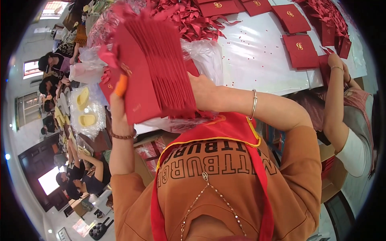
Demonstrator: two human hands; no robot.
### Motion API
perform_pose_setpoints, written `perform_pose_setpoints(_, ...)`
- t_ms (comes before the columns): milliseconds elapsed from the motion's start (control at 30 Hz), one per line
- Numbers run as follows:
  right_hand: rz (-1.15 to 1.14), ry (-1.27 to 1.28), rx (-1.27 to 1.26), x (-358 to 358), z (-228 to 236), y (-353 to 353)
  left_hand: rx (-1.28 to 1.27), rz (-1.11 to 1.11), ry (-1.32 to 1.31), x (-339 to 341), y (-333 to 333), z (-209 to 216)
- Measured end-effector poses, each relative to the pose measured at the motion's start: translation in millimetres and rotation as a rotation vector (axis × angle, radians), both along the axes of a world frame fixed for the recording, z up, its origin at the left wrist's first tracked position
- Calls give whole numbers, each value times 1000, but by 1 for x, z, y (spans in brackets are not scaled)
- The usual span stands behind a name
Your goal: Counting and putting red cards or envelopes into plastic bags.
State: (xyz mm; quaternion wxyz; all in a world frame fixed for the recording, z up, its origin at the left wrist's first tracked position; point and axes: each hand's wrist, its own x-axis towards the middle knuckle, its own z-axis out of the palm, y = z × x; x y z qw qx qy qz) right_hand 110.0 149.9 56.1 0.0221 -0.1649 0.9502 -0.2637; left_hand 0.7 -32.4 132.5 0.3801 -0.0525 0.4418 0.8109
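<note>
A thick stack of flat red gift bags [171, 68], with red ribbons at its far end, is held upright and slightly fanned between my two hands. My left hand [119, 105], an orange finger cover on it, grips the stack's left side. My right hand [203, 91] presses against the right side, its fingertips partly hidden by the bags. Beneath and behind the stack lie more red bags and crumpled clear plastic [205, 60]. The ribbon end of the stack is blurred.
A white table [249, 60] carries a heap of red ribbons [189, 20], scattered red dots and red bags with gold emblems [299, 50]. At the right, a co-worker's hands [337, 64] touch a red bag. Yellow slippers [87, 119] and other people are at the left.
</note>
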Motion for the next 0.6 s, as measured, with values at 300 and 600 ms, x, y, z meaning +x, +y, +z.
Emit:
perform_pose_setpoints(300, 123, 9, -373, 2, -60, -10, 65, -216, -439, 53, -26, -30)
perform_pose_setpoints(600, 65, -196, 29, 0, 26, 2, 54, -208, -195, -16, -12, -40)
